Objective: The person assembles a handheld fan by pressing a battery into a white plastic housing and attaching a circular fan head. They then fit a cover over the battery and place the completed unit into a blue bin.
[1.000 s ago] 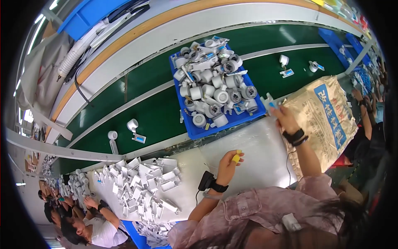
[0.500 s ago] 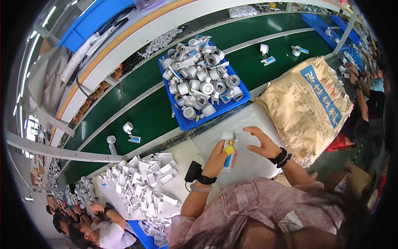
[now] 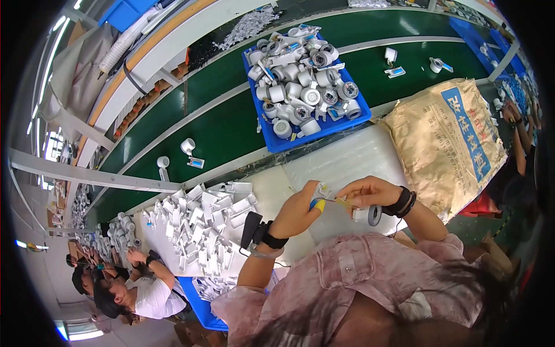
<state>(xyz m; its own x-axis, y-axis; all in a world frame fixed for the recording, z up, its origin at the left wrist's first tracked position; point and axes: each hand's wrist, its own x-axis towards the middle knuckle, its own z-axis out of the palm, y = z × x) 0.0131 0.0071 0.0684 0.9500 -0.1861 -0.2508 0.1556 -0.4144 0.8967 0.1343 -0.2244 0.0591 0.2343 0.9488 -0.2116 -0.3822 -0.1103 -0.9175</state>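
Observation:
My left hand (image 3: 298,213) is closed around a small white plastic housing (image 3: 325,189) with a blue part; a yellow cover sits on its thumb. My right hand (image 3: 370,192) is closed in a pinch at the housing's right side, with thin yellowish strands between the two hands that I cannot make out clearly. Just under the right fingers hangs a white cylindrical head (image 3: 370,216) with a grey ring at its end. Whether it is joined to the housing is hidden by the fingers. Both hands are above a plastic-covered worktop (image 3: 352,165).
A blue crate (image 3: 276,146) heaped with similar white heads stands beyond my hands. White housings (image 3: 208,225) lie piled left; a large brown paper sack (image 3: 439,150) is at right. Loose units (image 3: 188,147) sit on the green conveyor (image 3: 217,124). A co-worker (image 3: 153,292) is at lower left.
My right hand, open and apart before, has come in and closed at the housing. The white head now hangs below my right fingers. The view has shifted, moving the scene rightward and up.

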